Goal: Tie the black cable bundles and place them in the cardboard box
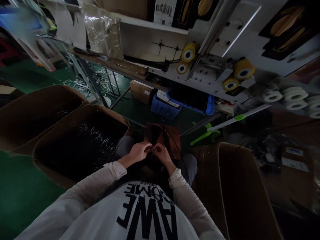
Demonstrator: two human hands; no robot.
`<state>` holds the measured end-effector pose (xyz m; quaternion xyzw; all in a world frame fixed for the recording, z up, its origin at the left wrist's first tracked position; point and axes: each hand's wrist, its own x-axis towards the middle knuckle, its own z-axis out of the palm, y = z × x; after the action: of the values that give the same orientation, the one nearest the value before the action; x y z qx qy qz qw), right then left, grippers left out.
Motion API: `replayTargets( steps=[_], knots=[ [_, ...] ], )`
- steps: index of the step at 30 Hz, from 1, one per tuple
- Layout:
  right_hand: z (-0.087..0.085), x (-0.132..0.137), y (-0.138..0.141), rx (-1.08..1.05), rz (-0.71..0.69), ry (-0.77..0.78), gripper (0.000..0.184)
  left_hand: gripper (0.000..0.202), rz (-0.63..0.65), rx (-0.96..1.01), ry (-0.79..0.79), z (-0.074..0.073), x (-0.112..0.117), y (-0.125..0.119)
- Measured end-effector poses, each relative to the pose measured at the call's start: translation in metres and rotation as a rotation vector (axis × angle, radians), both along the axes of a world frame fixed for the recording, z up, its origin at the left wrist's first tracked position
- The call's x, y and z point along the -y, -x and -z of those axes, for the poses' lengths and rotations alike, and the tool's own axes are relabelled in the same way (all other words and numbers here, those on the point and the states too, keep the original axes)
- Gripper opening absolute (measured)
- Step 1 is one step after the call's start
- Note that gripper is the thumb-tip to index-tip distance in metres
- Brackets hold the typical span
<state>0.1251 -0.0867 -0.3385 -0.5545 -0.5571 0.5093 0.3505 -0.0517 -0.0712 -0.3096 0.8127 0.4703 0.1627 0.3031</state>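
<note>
Over my lap, my left hand (139,152) and my right hand (162,154) meet with fingers pinched together. Something small, perhaps thin wire ends, sits between the fingertips, too dark and small to name. Just beyond the hands is a reddish-brown box or board (176,136) between my knees. A thin black cable (169,133) runs across it. At my left knee stands an open cardboard box (50,146) with dark contents and pale, thin wire-like strands (96,135) showing at the top.
Another open carton (15,110) stands farther left, and a large cardboard box (237,186) is at my right. Ahead is a machine with yellow rollers (188,53). Under it are blue bins (165,108). A green-ended pole (225,123) slants at right.
</note>
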Motion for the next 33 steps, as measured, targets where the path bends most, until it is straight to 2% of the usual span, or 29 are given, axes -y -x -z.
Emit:
replayTargets(
  steps=[4,7,11,14,18,22,25,27,30,33],
  knots=[
    [-0.005,-0.003,-0.004,0.067,-0.037,-0.135,0.006,0.012,0.052,0.019,-0.002,0.008,-0.011,0.001],
    [-0.006,-0.003,-0.006,0.223,-0.088,-0.258,0.008,0.01,0.055,0.06,-0.007,0.015,-0.014,-0.002],
    [0.001,0.0,-0.004,0.416,-0.099,-0.424,0.016,0.008,0.005,0.14,0.007,0.026,-0.011,-0.008],
    [0.01,0.003,0.002,0.504,-0.049,-0.477,0.018,0.007,-0.039,0.214,0.021,0.033,-0.007,-0.011],
    [0.017,0.007,0.01,0.47,0.034,-0.524,0.017,0.013,-0.111,0.296,0.046,0.037,-0.006,-0.012],
    [0.017,0.01,0.013,0.376,0.13,-0.537,0.016,0.014,-0.122,0.344,0.093,0.036,-0.008,-0.011],
    [0.017,0.014,0.01,0.313,0.212,-0.48,0.017,0.013,-0.204,0.36,0.15,0.038,-0.011,-0.01],
    [0.02,0.018,0.007,0.224,0.269,-0.373,0.02,0.013,-0.305,0.366,0.217,0.041,-0.012,-0.008],
    [0.026,0.025,0.008,-0.126,0.382,-0.05,0.027,0.017,-0.406,0.385,0.364,0.044,-0.012,-0.004],
    [0.029,0.028,0.014,-0.409,0.426,0.187,0.034,0.024,-0.369,0.412,0.54,0.039,-0.006,-0.001]
  ],
)
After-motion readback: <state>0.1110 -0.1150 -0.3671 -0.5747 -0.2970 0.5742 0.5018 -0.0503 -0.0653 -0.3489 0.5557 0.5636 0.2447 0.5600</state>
